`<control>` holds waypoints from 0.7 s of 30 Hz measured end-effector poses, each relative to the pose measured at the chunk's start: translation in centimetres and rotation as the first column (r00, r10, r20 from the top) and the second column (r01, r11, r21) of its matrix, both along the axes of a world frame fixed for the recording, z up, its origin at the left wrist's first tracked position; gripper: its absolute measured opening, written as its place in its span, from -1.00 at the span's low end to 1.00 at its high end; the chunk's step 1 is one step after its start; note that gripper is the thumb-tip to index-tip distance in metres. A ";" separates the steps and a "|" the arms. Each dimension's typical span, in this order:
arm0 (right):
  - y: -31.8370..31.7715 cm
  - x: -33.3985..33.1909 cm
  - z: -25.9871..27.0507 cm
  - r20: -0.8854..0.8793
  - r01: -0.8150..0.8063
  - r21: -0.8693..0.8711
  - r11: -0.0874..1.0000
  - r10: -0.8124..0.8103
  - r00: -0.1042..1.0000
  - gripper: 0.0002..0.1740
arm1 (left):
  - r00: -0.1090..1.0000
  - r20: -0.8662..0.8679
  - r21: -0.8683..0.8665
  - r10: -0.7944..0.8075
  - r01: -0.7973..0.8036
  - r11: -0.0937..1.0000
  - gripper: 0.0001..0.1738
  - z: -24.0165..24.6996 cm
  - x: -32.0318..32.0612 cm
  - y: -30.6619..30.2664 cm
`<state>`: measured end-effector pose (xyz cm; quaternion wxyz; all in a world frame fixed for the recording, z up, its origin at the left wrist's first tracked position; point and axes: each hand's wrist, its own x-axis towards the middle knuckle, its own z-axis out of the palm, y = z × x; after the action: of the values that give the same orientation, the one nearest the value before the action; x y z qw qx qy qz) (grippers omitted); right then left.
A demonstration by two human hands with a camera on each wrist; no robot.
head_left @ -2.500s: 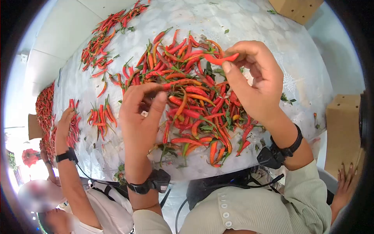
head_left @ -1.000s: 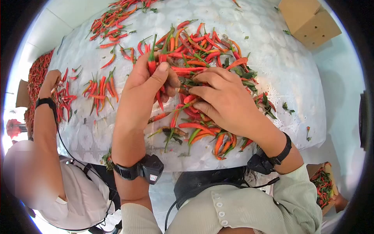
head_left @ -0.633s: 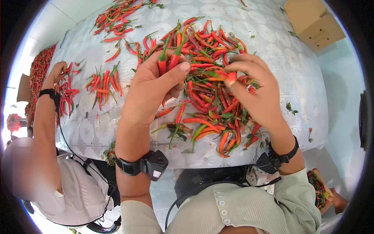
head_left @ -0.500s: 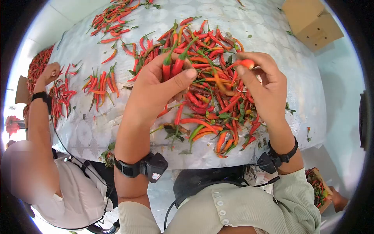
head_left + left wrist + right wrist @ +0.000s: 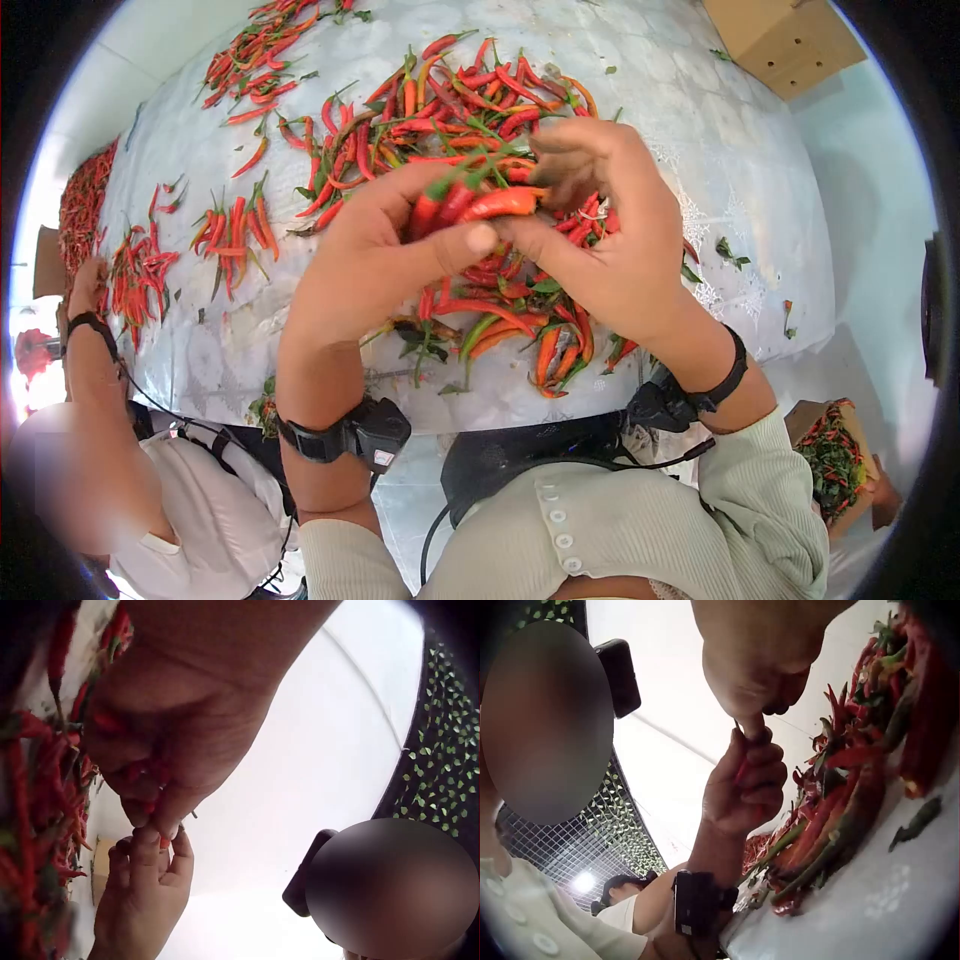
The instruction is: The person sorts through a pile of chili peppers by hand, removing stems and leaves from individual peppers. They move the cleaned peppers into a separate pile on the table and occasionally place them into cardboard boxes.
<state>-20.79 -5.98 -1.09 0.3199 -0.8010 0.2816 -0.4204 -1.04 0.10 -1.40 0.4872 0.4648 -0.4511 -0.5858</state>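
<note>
My left hand point(image 5: 365, 235) grips a few red chili peppers point(image 5: 455, 203), their green stems pointing up past the thumb. My right hand point(image 5: 615, 215) meets it and pinches an orange-red chili pepper point(image 5: 502, 204), which lies across the others just above the left thumb. In the left wrist view, a bit of orange shows at the right hand's point(image 5: 146, 892) fingertips, right against the left hand's. The right wrist view shows red between the left hand's point(image 5: 742, 787) curled fingers. Below both hands spreads a heap of red, orange and green chili peppers point(image 5: 485, 310) with leaves.
Small sorted rows of chili peppers point(image 5: 238, 235) lie to the left on the plastic-covered table point(image 5: 720, 130). Another pile point(image 5: 262, 55) is at the back left. A cardboard box point(image 5: 790, 50) stands at the back right, and a box of chilies and leaves point(image 5: 835, 465) is low right. Another person sits left.
The right hand has gone from working in the heap to lifting a chili pepper, then moved left with it to the left hand. The left hand keeps its chili peppers.
</note>
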 end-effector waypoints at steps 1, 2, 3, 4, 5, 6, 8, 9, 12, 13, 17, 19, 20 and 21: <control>-0.1 0.0 -0.3 0.004 0.029 -0.131 0.991 -0.029 1.000 -0.69 | 0.998 -0.043 -0.004 0.056 -0.056 0.998 -0.56 0.2 0.7 0.1; 0.0 0.1 -0.6 0.013 0.060 -0.256 0.965 -0.059 0.998 -0.69 | 0.990 -0.085 -0.003 0.112 -0.112 0.994 -0.57 0.4 1.5 0.2; 0.1 0.4 -0.8 -0.062 -0.050 -0.369 0.928 0.029 0.998 -0.70 | 0.978 -0.125 0.001 0.167 -0.168 0.986 -0.58 0.6 2.1 0.2; 0.3 0.7 -0.9 -0.145 -0.162 -0.469 0.868 0.105 0.984 -0.70 | 0.940 -0.242 -0.044 0.242 -0.260 0.965 -0.68 0.4 2.2 0.0; 0.6 1.1 -1.0 -0.236 -0.275 -0.549 0.789 0.169 0.957 -0.70 | 0.927 -0.317 -0.047 0.200 -0.226 0.973 -0.72 0.1 2.7 -0.2; 1.6 1.8 -0.8 -0.339 -0.372 -0.490 0.788 0.221 0.914 -0.69 | 0.907 -0.389 -0.050 0.158 -0.192 0.980 -0.75 -0.2 3.5 -0.4; 3.2 3.3 -2.5 -0.408 -0.411 -0.482 0.774 0.216 0.887 -0.84 | 0.883 -0.411 -0.004 0.225 -0.249 0.969 -0.81 -0.1 3.5 -0.6; 3.7 3.9 -3.1 -0.441 -0.428 -0.477 0.767 0.212 0.872 -0.91 | 0.876 -0.420 0.024 0.237 -0.250 0.968 -0.81 0.1 3.4 -0.7; 2.7 3.2 -3.0 -0.512 -0.444 -0.444 0.778 0.186 0.839 -0.89 | 0.849 -0.480 0.051 0.219 -0.222 0.974 -0.82 0.6 3.6 -0.5; 2.1 3.0 -2.8 -0.513 -0.433 -0.448 0.782 0.172 0.841 -0.89 | 0.849 -0.485 0.057 0.208 -0.207 0.977 -0.83 0.6 3.8 -0.4; 0.1 2.2 -1.8 -0.292 -0.241 -0.382 0.892 0.131 0.948 -0.74 | 0.886 -0.410 0.040 0.215 -0.218 0.975 -0.82 0.2 3.9 -0.5; -0.1 1.5 -0.1 -0.136 -0.100 -0.196 0.975 0.074 0.988 -0.76 | 0.919 -0.313 0.021 0.239 -0.245 0.969 -0.79 0.2 3.0 -0.5; -0.2 1.4 0.3 -0.009 -0.076 0.032 0.997 0.076 0.997 -0.78 | 0.935 -0.261 0.014 0.240 -0.245 0.969 -0.77 0.5 2.3 -0.4; -0.3 1.2 0.5 0.116 -0.073 0.259 0.963 0.044 0.992 -0.80 | 0.949 -0.206 0.006 0.239 -0.243 0.970 -0.74 0.8 1.8 -0.3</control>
<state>-19.58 -6.33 -0.57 0.4506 -0.7352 0.2932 -0.4128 0.76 -0.16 -0.59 0.6036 0.4486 -0.3440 -0.5623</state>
